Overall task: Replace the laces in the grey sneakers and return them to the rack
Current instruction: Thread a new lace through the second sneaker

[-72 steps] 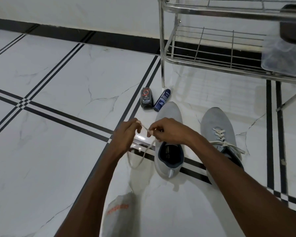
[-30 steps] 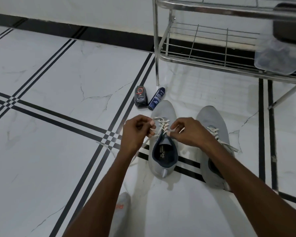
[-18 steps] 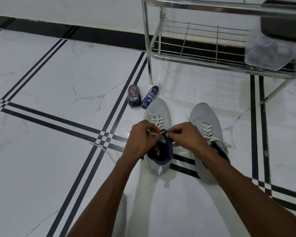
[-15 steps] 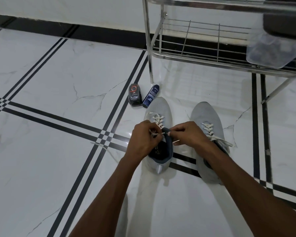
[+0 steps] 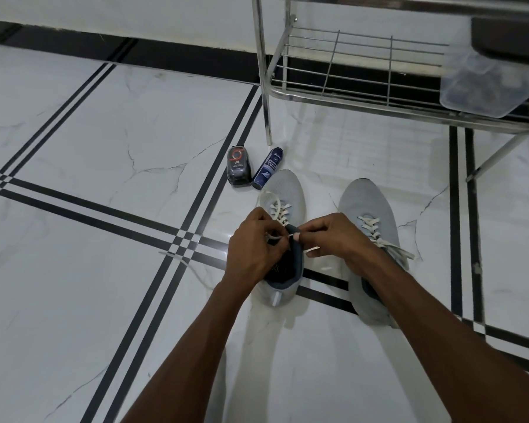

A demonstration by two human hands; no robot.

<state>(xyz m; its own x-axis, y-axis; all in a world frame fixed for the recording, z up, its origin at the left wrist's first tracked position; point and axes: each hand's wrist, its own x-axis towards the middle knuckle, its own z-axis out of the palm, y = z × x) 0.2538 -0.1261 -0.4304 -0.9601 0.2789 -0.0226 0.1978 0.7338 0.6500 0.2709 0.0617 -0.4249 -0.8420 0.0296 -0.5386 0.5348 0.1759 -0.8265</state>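
Left sneaker (image 5: 283, 190) on the floor (image 5: 89, 148), toe pointing away toward the rack (image 5: 348, 96), heel toward the camera. White lace (image 5: 278, 210) criss-crossed over its upper eyelets; the tongue stands up between the two hands.

Left hand (image 5: 252, 248): over the sneaker's left side at the collar, fingers curled, pinching a stretch of lace at the top eyelets. It covers part of the opening.

Right hand (image 5: 333, 233): just right of the tongue, thumb and forefinger pinching the lace close to the left hand's fingertips. A short free lace end sticks out below this hand, to the right of the tongue. The two hands are nearly touching above the tongue.

Another loose run of lace trails left across the floor from under the left hand.

Right sneaker (image 5: 368, 209): beside the first, apart from it, same orientation, already laced, its white lace ends lying loose across its right side. The right forearm crosses its heel.

Beyond the left sneaker's toe: a blue can (image 5: 268, 169) lying on its side, nearly touching the toe, and a dark bottle (image 5: 238, 166) just left of the can.

Rack: metal, wire shelf, behind both sneakers. A clear tub (image 5: 483, 87) sits on its right end.
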